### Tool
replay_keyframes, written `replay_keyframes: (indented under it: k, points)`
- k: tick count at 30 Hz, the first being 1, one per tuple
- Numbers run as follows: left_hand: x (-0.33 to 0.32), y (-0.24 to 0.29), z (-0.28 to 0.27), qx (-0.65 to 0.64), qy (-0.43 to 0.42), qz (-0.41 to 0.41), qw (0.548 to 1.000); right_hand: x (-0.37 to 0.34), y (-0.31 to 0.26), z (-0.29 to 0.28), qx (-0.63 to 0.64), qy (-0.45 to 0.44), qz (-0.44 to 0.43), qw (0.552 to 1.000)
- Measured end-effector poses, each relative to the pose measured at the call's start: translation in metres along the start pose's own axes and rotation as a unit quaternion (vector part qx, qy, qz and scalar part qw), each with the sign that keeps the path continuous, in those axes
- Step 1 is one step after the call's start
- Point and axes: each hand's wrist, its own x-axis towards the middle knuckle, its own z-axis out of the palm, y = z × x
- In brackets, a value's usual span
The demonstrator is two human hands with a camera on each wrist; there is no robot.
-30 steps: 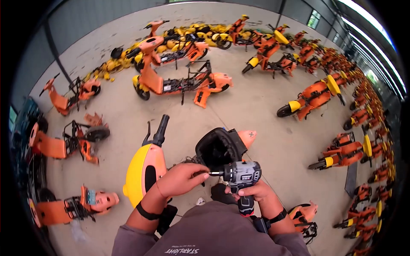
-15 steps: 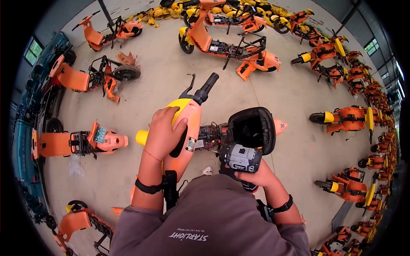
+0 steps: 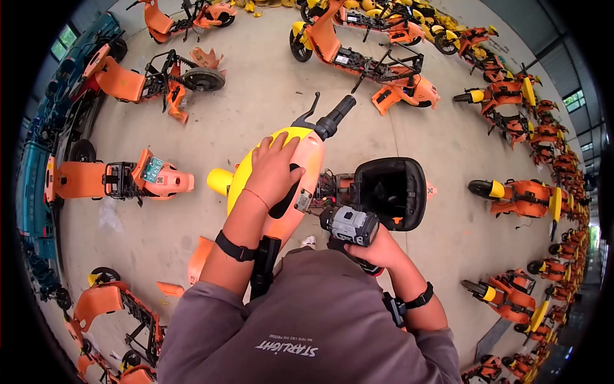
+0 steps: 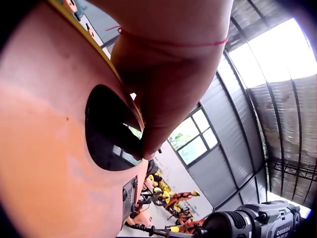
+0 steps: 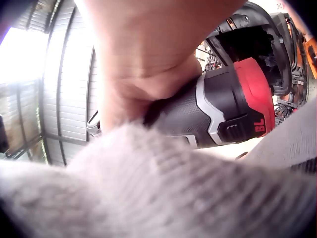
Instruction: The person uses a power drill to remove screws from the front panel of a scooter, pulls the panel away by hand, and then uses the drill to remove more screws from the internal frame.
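My left hand (image 3: 274, 168) lies with its fingers spread over the yellow and orange front cover (image 3: 311, 153) of a scooter. Its thumb reaches the edge of the dark oval display (image 4: 106, 129). My right hand (image 3: 385, 249) grips a grey and black cordless drill (image 3: 350, 225) by the handle, close before my body. The drill's bit points left toward the orange cover, its tip near a small label plate (image 3: 303, 200). In the right wrist view, the red-ended battery (image 5: 255, 94) shows below the hand, while the sleeve hides the lower part.
Behind the drill sits an open black storage bin (image 3: 419, 192) on the same scooter. A black handlebar grip (image 3: 337, 116) and brake lever (image 3: 311, 112) stick out ahead. Partly stripped orange scooters (image 3: 121, 83) stand around, with long rows at right and teal vehicles (image 3: 38, 185) at left.
My left hand has left the drill's bit and moved onto the scooter's front cover. The right hand has turned the drill and brought its bit toward the cover. The head view has swung.
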Motion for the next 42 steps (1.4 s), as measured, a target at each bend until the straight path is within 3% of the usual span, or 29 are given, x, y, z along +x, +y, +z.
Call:
replay_keyframes:
  k: [5,11,13,15,17,22,26,31,33,34,35,36,37,38,39,40,41,42]
  points:
    - [-0.001,-0.002,-0.002,0.002,0.014,0.013,1.000,0.003,0.004,0.005,0.021,-0.001,0.002,1.000]
    - [-0.001,-0.001,-0.005,0.007,0.013,0.015,1.000,0.001,-0.003,0.005,-0.041,0.021,0.005,0.999]
    - [0.000,-0.002,-0.004,0.012,0.012,0.016,1.000,0.002,-0.004,0.002,-0.055,-0.011,0.046,0.997]
    - [0.000,-0.002,-0.004,0.016,0.011,0.016,1.000,0.002,-0.003,0.006,-0.056,0.007,0.018,0.998]
    - [0.000,-0.001,-0.006,0.011,0.000,0.008,1.000,0.004,-0.003,0.008,-0.058,0.025,-0.010,0.998]
    - [-0.004,0.009,-0.009,0.057,-0.035,-0.028,0.997,0.004,-0.013,0.006,-0.109,0.001,0.021,0.994]
    - [-0.005,0.012,-0.011,0.053,-0.065,-0.052,0.995,0.004,-0.029,0.008,-0.108,-0.015,0.044,0.993]
    - [-0.008,0.006,-0.010,0.020,-0.055,-0.048,0.997,0.006,-0.021,0.006,-0.014,-0.040,0.029,0.999]
    - [-0.008,-0.002,0.000,-0.038,-0.030,-0.002,0.999,0.006,-0.010,-0.001,-0.102,-0.093,0.011,0.990]
    - [-0.007,0.001,-0.007,-0.020,-0.019,0.033,0.999,0.005,-0.021,-0.004,-0.151,-0.094,0.088,0.980]
    - [-0.006,0.000,-0.007,-0.035,-0.031,0.042,0.998,0.007,-0.016,-0.003,-0.179,-0.097,0.041,0.978]
    - [-0.005,-0.006,0.001,-0.023,-0.026,0.030,0.999,0.005,-0.025,0.002,-0.133,-0.050,0.047,0.989]
    - [-0.003,0.007,-0.009,-0.029,-0.056,-0.004,0.998,0.014,-0.016,0.001,-0.129,-0.065,0.014,0.989]
    - [-0.001,0.002,-0.009,-0.039,-0.059,0.025,0.997,0.018,-0.017,0.001,-0.134,-0.075,0.038,0.987]
    - [0.002,-0.017,0.009,0.010,-0.067,0.023,0.997,0.026,-0.002,0.004,-0.110,-0.082,0.029,0.990]
    - [0.002,-0.003,0.001,0.046,-0.106,-0.015,0.993,0.034,0.009,0.003,-0.082,-0.102,0.015,0.991]
    - [0.005,-0.018,0.012,0.021,-0.101,0.010,0.995,0.033,-0.003,-0.002,-0.068,-0.113,0.044,0.990]
    - [0.005,-0.007,0.004,0.042,-0.116,-0.020,0.992,0.033,-0.016,-0.004,-0.055,-0.132,0.072,0.987]
